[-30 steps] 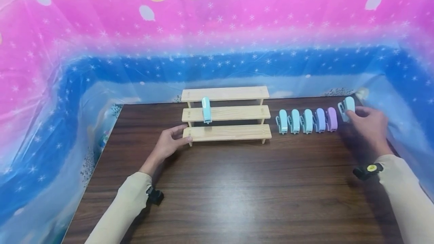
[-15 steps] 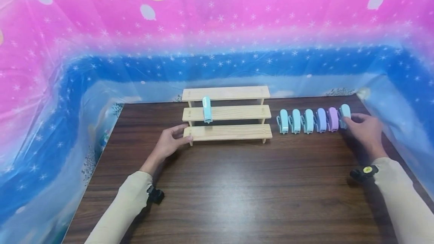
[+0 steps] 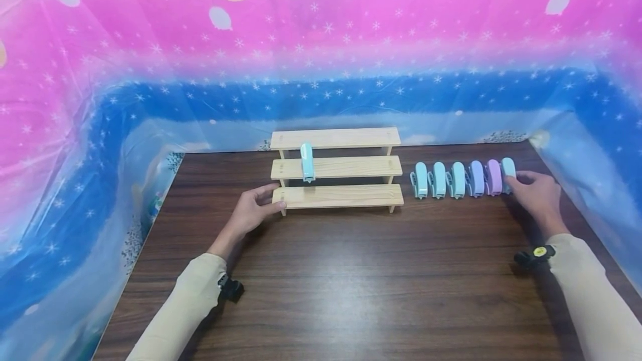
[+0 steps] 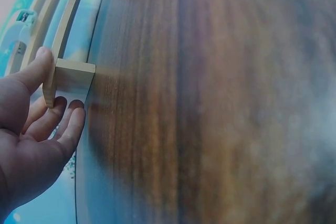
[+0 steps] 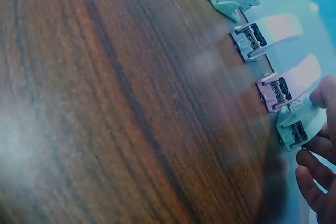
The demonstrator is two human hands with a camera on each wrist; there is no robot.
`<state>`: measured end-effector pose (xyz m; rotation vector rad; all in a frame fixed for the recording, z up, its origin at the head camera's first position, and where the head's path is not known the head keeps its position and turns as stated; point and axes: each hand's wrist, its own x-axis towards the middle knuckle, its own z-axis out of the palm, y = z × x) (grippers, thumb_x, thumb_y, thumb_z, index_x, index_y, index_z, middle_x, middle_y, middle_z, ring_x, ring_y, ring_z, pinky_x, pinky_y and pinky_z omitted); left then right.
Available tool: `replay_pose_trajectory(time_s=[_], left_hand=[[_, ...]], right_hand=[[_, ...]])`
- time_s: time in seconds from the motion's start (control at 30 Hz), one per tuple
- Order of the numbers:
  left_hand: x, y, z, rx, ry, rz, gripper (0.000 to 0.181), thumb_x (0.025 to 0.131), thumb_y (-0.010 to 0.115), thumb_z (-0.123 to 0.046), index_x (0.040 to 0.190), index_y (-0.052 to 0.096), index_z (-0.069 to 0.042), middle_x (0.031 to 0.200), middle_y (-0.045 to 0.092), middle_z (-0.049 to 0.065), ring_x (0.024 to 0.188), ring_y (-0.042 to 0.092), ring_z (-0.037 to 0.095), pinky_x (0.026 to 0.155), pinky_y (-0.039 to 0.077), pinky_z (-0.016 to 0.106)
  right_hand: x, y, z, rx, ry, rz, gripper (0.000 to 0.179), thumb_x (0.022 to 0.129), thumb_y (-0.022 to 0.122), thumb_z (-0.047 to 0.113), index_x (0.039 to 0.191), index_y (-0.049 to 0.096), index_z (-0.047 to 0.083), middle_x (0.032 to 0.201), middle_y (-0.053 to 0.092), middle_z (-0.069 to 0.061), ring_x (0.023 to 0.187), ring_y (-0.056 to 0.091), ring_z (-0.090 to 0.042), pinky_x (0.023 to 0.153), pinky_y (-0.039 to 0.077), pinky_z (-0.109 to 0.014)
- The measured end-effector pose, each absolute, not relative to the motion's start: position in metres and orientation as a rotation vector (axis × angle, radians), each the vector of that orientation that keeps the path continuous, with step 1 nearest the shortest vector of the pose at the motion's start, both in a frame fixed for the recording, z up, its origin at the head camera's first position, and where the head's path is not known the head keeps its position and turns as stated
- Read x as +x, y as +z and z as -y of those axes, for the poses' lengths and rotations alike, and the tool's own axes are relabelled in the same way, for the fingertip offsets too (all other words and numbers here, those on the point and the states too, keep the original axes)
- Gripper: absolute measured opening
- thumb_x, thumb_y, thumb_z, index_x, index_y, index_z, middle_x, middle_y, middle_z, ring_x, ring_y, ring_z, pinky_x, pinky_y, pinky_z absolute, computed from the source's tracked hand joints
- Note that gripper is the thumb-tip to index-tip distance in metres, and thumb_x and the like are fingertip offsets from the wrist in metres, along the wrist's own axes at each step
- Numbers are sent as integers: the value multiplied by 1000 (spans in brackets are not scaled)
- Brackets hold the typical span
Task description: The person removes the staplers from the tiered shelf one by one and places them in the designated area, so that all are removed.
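In the head view my left hand (image 3: 251,211) holds the left end of the lowest board of a three-step wooden display stand (image 3: 341,196). Its thumb lies against the board, with the fingers curled beneath, as the left wrist view shows. A light-blue stapler (image 3: 307,163) rests on the stand's middle step. My right hand (image 3: 538,193) pinches a mint-green stapler (image 5: 299,124) at the right end of a row on the table, close beside a purple stapler (image 3: 494,177). Part of the mint-green one is hidden by the fingers.
Left of the purple stapler stand a lavender stapler (image 3: 475,178) and several mint ones (image 3: 438,180), in a line right of the stand. Under everything is a dark wood-grain table (image 3: 341,283). A patterned cloth (image 3: 341,93) hangs behind it and at both sides.
My right hand has carried the mint-green stapler left and down to the row's right end, beside the purple one. My left hand has kept its hold on the stand.
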<state>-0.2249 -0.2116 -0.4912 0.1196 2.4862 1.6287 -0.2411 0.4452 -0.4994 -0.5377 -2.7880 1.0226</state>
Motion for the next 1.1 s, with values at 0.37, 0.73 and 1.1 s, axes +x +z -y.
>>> replay_pose_trajectory(time_s=[0.37, 0.73, 1.1], left_hand=[[-226, -492, 212, 108, 1629, -2483, 68, 92, 80, -31, 149, 53, -8, 146, 57, 19, 132, 57, 36, 106, 50, 49], [-224, -491, 210, 100, 1631, -2481, 65, 93, 79, -27, 149, 53, -7, 146, 57, 20, 132, 57, 36, 105, 51, 49], [-224, -491, 211, 111, 1631, -2489, 65, 93, 79, -28, 148, 53, -6, 145, 57, 20, 131, 58, 37, 105, 51, 49]], right_hand=[[-239, -501, -448, -569, 1051, 2798, 86, 97, 51, 64, 148, 48, -5, 141, 52, -35, 135, 42, -54, 108, 36, -69], [-235, -485, -442, -519, 1123, 2595, 70, 98, 56, 57, 143, 58, 4, 141, 57, -23, 127, 50, -37, 94, 43, -45], [-234, -449, -400, -313, 1013, 2506, 54, 97, 64, 50, 130, 69, 7, 118, 68, -16, 90, 54, -3, 75, 40, -19]])
